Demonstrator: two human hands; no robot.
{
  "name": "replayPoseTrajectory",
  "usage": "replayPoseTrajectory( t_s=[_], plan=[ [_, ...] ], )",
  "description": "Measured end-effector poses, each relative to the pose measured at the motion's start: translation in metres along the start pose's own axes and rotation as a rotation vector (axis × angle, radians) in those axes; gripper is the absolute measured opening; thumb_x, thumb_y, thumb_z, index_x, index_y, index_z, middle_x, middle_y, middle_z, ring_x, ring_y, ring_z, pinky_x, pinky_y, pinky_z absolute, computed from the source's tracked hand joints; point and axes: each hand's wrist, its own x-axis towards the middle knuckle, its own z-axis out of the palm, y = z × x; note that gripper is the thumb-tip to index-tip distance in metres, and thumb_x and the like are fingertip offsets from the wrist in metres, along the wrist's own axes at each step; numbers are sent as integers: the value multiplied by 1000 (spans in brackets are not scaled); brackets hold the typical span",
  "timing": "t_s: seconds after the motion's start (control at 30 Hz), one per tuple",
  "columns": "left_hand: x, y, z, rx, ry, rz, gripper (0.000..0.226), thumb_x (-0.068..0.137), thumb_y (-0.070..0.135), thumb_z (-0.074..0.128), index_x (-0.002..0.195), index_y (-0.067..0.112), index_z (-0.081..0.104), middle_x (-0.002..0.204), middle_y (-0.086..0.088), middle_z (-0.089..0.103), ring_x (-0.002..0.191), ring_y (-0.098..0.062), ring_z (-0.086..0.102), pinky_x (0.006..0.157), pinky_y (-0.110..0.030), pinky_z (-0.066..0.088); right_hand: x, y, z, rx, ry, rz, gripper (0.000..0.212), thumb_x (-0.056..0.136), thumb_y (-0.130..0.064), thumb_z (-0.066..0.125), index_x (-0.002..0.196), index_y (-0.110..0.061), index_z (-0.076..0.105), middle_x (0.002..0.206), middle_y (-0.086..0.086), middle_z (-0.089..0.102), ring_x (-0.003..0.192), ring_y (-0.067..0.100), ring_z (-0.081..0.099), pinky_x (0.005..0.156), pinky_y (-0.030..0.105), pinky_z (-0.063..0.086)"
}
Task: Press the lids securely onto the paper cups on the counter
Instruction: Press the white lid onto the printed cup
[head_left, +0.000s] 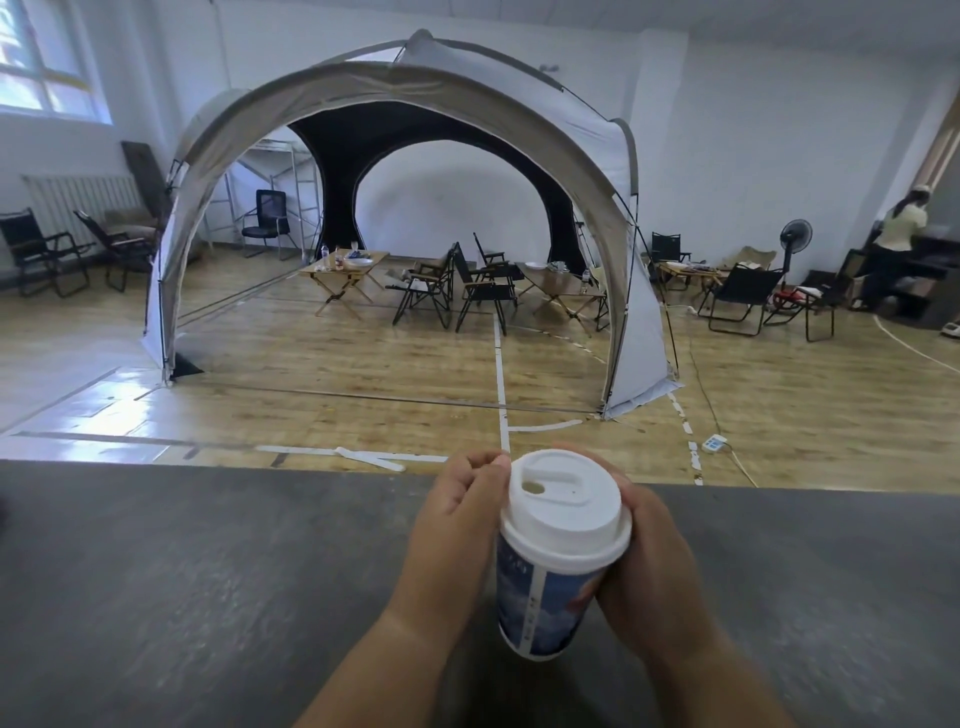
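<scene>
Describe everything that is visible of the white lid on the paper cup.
The lid is white and looks like matte plastic: a raised dome, a sunken recess on top, a round sip hole, a tiny vent hole, a flared rim. It covers the mouth of the blue printed paper cup above the grey counter. Curled fingers of the left hand touch its upper left edge; the right hand wraps the cup and touches the lid's right side.

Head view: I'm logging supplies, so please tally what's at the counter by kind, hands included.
paper cup: 1
white lid: 1
hands: 2, left hand and right hand
Total: 4
</scene>
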Motion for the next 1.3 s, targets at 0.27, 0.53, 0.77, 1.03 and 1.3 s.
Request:
replayPoseTrajectory(
  t_s=[0.27, 0.53, 0.77, 1.03, 1.3],
  plan=[
    [-7, -10, 10, -161, -12, 110, 38, 94, 34, 39, 124, 22, 59, 110, 9, 73, 100, -2, 67, 75, -10, 50, -10, 4, 4, -255, 76, -270, 66, 89, -68, 38, 114, -12, 64, 104, -2, 75, 99, 13, 70, 77, 16, 53],
    [-5, -17, 13, -92, 9, 252, 39, 98, 36, 35, 110, 13, 63, 104, -6, 71, 100, -19, 67, 82, -21, 51, -11, 12, 7, -269, 93, -325, 41, 95, -40, 37, 115, -16, 64, 109, -1, 72, 103, 13, 68, 82, 19, 53],
    [-11, -23, 9, 84, 70, 347, 37, 81, 63, 43, 112, 48, 58, 113, 18, 64, 108, -6, 62, 86, -17, 49, -17, 19, 6, -413, 65, -259, 85, 65, -92, 49, 131, -39, 49, 126, -21, 60, 122, 10, 58, 98, 33, 50],
    [-7, -24, 10, -32, 72, 314, 41, 86, 59, 41, 107, 34, 64, 110, -3, 66, 105, -21, 64, 82, -24, 53, -13, 17, 0, -457, 58, -296, 61, 74, -83, 53, 123, -46, 55, 133, -1, 55, 125, 18, 55, 105, 51, 45],
    [-8, -19, 6, -96, -16, 264, 30, 92, 23, 52, 121, 25, 51, 102, 29, 68, 96, 10, 63, 74, -7, 48, -12, 20, -2, -493, 117, -368, 71, 82, -84, 38, 134, -39, 52, 139, -5, 56, 130, 16, 52, 107, 53, 43]
  ],
)
